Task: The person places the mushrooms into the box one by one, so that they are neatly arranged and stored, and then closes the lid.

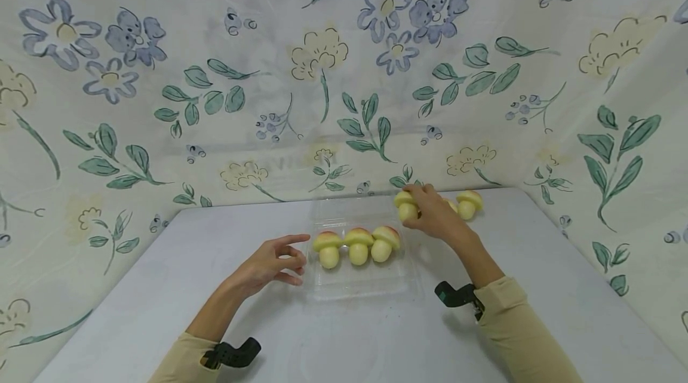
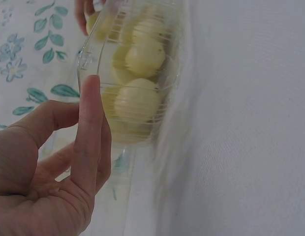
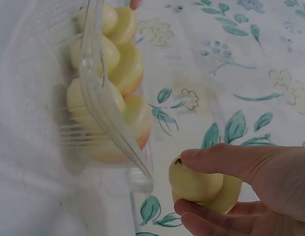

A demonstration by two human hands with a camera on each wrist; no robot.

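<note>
A clear plastic box (image 1: 360, 287) stands on the white table with three yellow mushroom-shaped pieces in a row inside, the middle one (image 1: 358, 247) between its two neighbours; their caps are tinged red. My right hand (image 1: 438, 215) grips another mushroom-shaped piece (image 3: 197, 182) near the box's back right corner, thumb on one side of its stem and fingers on the other. At the box's left wall is my left hand (image 1: 269, 266), fingers loosely extended and holding nothing. In the left wrist view its fingertip (image 2: 91, 86) overlaps the box's rim.
Behind my right hand, at the table's back right, sits a mushroom-shaped piece (image 1: 469, 205), with another partly hidden by the hand. The box's clear lid (image 1: 349, 211) lies opened toward the back. A flower-printed cloth (image 1: 322, 132) rises behind the table.
</note>
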